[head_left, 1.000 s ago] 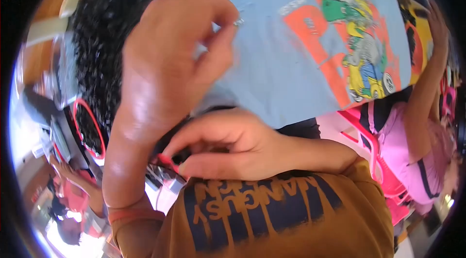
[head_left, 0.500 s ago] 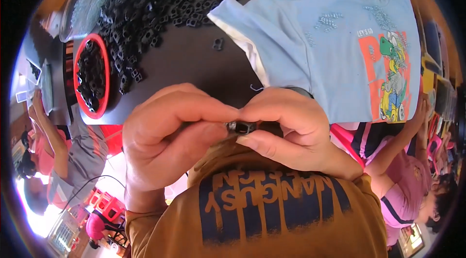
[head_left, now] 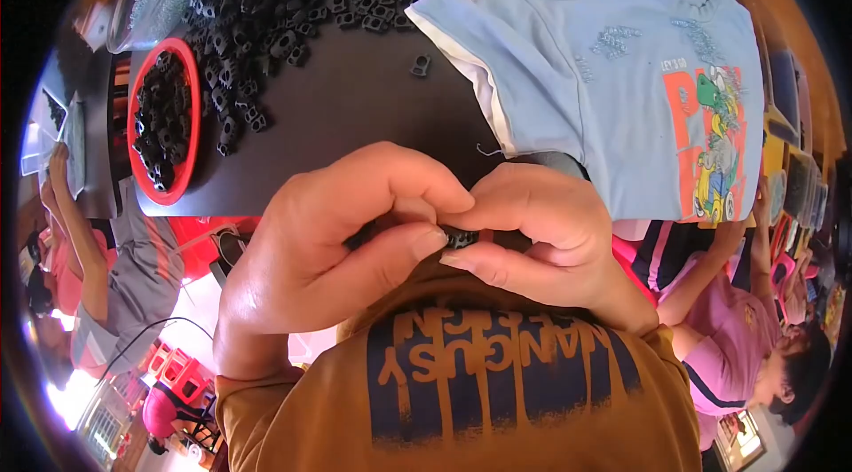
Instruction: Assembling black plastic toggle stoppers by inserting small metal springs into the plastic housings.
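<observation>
A small black plastic part (head_left: 460, 239) sits between my fingertips, in front of my chest. My right hand (head_left: 546, 224) pinches it between thumb and index finger. Close against its left side is the thumb tip of my left hand (head_left: 342, 224), whose bent index finger reaches over the top to my right fingertips. Both hands are closed around the part, and most of it is hidden by the fingers. Beyond them, a single loose black part (head_left: 421, 65) lies on the dark table (head_left: 346, 99).
A heap of similar black parts (head_left: 266, 2) spreads over the far left. Nearby stand a red-rimmed bowl (head_left: 193, 130) of them and a clear container (head_left: 169, 2) of tiny springs. A light blue T-shirt (head_left: 550, 55) with loose springs covers the right. People sit on both sides.
My left index finger has lifted and bent more, and its tip now crosses over my right fingertips. The black part is more covered than before. The view has shifted slightly.
</observation>
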{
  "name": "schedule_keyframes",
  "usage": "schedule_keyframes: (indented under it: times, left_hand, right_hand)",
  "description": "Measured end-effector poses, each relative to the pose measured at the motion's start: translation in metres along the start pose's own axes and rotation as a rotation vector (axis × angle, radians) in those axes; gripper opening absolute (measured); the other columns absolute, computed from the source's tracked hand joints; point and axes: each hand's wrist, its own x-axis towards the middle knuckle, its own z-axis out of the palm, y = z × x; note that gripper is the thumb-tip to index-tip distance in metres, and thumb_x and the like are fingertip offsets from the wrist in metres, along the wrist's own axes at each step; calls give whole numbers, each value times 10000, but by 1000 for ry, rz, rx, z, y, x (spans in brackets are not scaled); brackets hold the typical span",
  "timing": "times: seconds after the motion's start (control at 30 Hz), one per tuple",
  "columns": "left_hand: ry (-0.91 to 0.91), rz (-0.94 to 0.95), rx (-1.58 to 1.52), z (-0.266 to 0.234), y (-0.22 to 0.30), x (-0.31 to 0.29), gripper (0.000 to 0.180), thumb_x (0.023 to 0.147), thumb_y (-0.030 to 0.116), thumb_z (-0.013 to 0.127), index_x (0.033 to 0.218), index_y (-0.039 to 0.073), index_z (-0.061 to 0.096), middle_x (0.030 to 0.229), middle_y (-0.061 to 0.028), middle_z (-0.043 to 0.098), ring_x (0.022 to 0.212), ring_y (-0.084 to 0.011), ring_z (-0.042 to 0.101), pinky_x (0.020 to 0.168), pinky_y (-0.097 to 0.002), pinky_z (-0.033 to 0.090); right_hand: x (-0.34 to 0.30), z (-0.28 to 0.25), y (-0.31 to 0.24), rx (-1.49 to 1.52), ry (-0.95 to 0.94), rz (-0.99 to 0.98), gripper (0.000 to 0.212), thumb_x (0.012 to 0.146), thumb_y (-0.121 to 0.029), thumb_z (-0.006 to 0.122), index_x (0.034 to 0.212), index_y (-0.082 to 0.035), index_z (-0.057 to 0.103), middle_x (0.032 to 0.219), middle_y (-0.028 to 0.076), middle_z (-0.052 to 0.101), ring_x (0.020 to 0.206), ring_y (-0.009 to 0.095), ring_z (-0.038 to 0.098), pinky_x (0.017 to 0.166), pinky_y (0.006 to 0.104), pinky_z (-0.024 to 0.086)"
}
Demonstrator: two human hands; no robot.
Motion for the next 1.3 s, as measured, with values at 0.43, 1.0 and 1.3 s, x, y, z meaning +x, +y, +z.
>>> schedule_keyframes:
  times: [0.43,1.0,1.3]
  left_hand:
    - [110,552,537,3,-16,8,241,699,7,743,905,20,619,758,-78,626,602,-187,550,592,-331,401]
    - [925,398,1036,-52,-56,-16,207,750,-18,679,950,35,682,838,-92,629,758,-224,583,687,-296,440]
    - [782,434,1238,-49,-39,27,172,775,66,663,946,48,671,864,-77,608,789,-251,587,748,-358,424]
  right_hand:
    - [-1,-1,-1,-54,14,-31,214,739,-16,723,935,23,645,780,112,629,633,233,593,544,299,433]
    - [-1,-2,-4,43,13,108,284,732,20,731,1004,48,656,834,121,648,675,207,607,595,276,453]
    - [-4,0,-2,43,54,66,279,743,6,731,1011,23,656,826,110,638,652,192,597,579,265,445]
